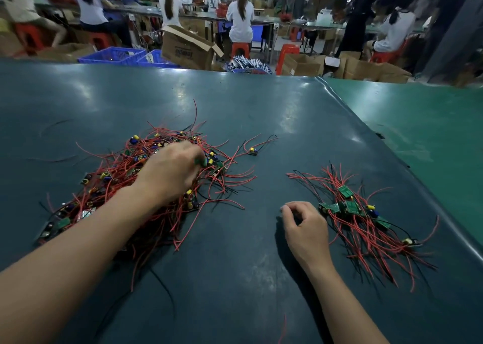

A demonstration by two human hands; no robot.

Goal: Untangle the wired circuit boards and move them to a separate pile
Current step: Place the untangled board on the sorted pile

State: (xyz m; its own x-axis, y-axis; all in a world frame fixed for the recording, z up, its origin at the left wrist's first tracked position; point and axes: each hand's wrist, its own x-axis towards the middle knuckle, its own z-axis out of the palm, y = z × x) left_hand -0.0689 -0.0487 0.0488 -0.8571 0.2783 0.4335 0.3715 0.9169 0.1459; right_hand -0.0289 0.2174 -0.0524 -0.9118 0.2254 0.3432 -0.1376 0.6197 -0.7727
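Observation:
A big tangled pile of small green circuit boards with red and black wires (115,176) lies on the left of the dark mat. My left hand (171,169) reaches into its far side, fingers curled around a green board (201,162). A smaller, separate pile of boards (363,218) lies on the right. My right hand (305,228) rests on the mat just left of that pile, fingers loosely curled and holding nothing. One single wired board (252,151) lies alone beyond the two piles.
The dark green mat (235,265) covers the table; a lighter green surface (418,124) adjoins it on the right. Beyond the far edge stand blue crates (115,56), cardboard boxes (185,48), red stools and seated workers.

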